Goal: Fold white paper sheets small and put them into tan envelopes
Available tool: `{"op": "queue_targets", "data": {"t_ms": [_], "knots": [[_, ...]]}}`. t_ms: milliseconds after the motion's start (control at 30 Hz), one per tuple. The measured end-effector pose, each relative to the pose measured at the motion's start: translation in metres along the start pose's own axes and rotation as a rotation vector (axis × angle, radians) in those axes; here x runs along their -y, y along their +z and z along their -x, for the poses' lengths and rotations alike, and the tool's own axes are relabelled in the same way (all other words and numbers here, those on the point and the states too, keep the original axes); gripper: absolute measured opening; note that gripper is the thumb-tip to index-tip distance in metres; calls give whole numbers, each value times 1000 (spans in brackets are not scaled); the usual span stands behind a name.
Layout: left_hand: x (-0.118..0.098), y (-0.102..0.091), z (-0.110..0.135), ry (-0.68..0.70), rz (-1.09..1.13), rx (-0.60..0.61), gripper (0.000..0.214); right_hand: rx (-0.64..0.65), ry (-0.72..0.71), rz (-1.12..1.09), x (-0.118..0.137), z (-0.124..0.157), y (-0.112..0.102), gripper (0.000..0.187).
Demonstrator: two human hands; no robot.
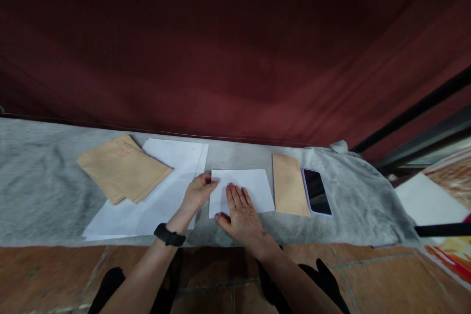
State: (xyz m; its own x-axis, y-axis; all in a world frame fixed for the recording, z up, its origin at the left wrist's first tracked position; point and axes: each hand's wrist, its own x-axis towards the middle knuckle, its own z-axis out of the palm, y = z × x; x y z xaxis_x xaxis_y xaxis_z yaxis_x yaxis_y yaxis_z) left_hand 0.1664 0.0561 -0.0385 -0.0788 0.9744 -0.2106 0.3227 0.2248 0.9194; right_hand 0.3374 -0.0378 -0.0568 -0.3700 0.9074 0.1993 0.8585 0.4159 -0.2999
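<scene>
A white sheet of paper (257, 189), apparently folded, lies crosswise on the grey cloth in front of me. My left hand (198, 190), with a dark band on its wrist, pinches the paper's left edge near the upper corner. Flat on the middle of the same paper rests my right hand (239, 210), fingers stretched out and thumb apart. To the right lies a single brown envelope (290, 184). Left of my hands, larger white sheets (176, 157) are spread in a loose stack, with several brown envelopes (121, 169) lying partly over them.
A phone (317, 192) in a light purple case lies beside the single envelope. The grey cloth (360, 196) covers the long narrow surface. A dark red curtain (228, 59) hangs behind it. Black bars (415, 108) and a printed board (441, 201) stand at the right.
</scene>
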Motion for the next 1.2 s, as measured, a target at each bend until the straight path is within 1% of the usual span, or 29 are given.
{"op": "queue_targets", "data": {"t_ms": [100, 200, 300, 400, 467, 533, 567, 633, 667, 700, 767, 800, 833, 900, 1000, 1100, 1200], "knots": [[-3, -2, 1, 16, -33, 3, 11, -3, -4, -2, 2, -1, 0, 82], [-8, -3, 4, 32, -29, 21, 9, 1, -9, -13, 4, -1, -1, 86], [-12, 0, 8, 18, 20, 29, 11, -6, 14, -28, 7, -1, 0, 90], [-18, 4, 12, -18, 116, 53, 16, -20, 51, -40, 12, -2, -1, 93], [-26, 4, 16, -30, 175, 74, 21, -37, 83, -62, 14, -4, -6, 87], [-35, 3, 20, -32, 260, 100, 27, -79, 109, -153, 12, -7, -17, 74], [-39, 2, 22, -38, 336, 116, 31, -118, 126, -236, 9, -10, -25, 68], [-45, 3, 26, -68, 522, 145, 38, -221, 147, -492, 1, -15, -43, 57], [-47, 4, 28, -93, 597, 150, 40, -295, 207, -635, -3, -18, -51, 55], [-46, 6, 30, -124, 641, 152, 42, -394, 310, -778, -7, -21, -58, 56], [-44, 10, 35, -195, 652, 167, 48, -609, 519, -1061, -15, -27, -67, 66], [-41, 13, 37, -232, 664, 193, 53, -683, 584, -1182, -18, -29, -69, 70], [-39, 15, 39, -264, 691, 230, 59, -729, 628, -1283, -20, -32, -69, 73], [-35, 18, 44, -306, 773, 314, 69, -737, 661, -1420, -23, -34, -65, 74], [-33, 24, 50, -356, 841, 382, 72, -687, 696, -1578, -26, -33, -59, 68], [-34, 32, 57, -395, 904, 408, 66, -628, 717, -1820, -30, -30, -61, 54], [-38, 42, 64, -352, 995, 475, 56, -560, 710, -2039, -31, -28, -68, 40]]}}
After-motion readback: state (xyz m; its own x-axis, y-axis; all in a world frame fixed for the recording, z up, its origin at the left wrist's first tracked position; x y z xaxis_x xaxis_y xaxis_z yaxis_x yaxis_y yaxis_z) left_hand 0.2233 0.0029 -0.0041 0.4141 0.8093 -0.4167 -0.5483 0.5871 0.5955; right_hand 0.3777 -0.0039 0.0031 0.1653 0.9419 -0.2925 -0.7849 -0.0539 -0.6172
